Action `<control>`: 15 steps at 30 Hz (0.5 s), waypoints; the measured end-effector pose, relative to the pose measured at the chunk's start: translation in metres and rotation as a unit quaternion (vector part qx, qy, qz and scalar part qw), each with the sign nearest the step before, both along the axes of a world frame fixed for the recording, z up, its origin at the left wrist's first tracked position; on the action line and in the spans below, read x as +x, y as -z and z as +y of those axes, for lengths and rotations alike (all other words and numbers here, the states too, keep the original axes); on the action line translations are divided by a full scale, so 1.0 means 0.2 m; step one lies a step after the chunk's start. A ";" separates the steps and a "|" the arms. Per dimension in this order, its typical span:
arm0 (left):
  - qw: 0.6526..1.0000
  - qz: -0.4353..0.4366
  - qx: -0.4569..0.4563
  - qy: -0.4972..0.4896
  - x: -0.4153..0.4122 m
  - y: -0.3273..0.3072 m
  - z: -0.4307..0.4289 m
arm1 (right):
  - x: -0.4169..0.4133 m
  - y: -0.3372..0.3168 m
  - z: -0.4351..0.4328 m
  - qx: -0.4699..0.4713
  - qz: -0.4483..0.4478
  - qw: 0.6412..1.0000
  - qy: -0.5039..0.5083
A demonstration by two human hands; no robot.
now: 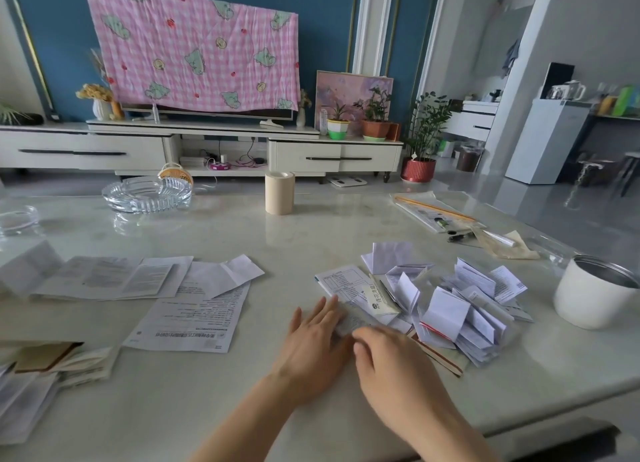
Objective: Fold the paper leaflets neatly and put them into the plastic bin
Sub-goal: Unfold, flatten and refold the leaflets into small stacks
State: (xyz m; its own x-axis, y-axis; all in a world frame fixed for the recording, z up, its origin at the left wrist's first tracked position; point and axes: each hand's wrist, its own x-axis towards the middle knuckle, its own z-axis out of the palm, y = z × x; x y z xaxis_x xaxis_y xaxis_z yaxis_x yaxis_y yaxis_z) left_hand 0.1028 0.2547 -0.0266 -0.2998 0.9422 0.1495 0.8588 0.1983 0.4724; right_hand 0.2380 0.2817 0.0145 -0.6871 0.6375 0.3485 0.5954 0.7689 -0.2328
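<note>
A folded leaflet (349, 317) lies on the pale table near the front middle. My left hand (317, 340) presses flat on its left part with straight fingers. My right hand (384, 354) lies over its right end, fingers bent down on the paper. Just right of them a heap of several folded leaflets (460, 302) sits in a clear plastic bin whose walls barely show. Unfolded printed leaflets (194, 316) lie spread at the left, with more sheets (100, 278) behind them and folded booklets (41, 375) at the left edge.
A white metal-lined cup (592, 293) stands at the right edge. A beige roll (280, 193) and a glass ashtray (147, 194) stand at the back of the table. A plastic sleeve with pens (440, 213) lies back right. The table's front edge runs below my forearms.
</note>
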 end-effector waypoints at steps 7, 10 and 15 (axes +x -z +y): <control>0.971 0.096 0.062 -0.211 -0.23 -0.07 -0.06 | -0.13 -0.16 -0.04 -0.044 0.167 0.985 -0.007; 0.960 0.093 -0.037 -0.261 -0.35 -0.05 -0.11 | -0.20 -0.20 -0.11 -0.081 0.179 0.980 -0.044; 0.953 0.087 -0.133 -0.259 -0.45 -0.01 -0.16 | -0.27 -0.20 -0.15 -0.132 0.170 0.975 -0.064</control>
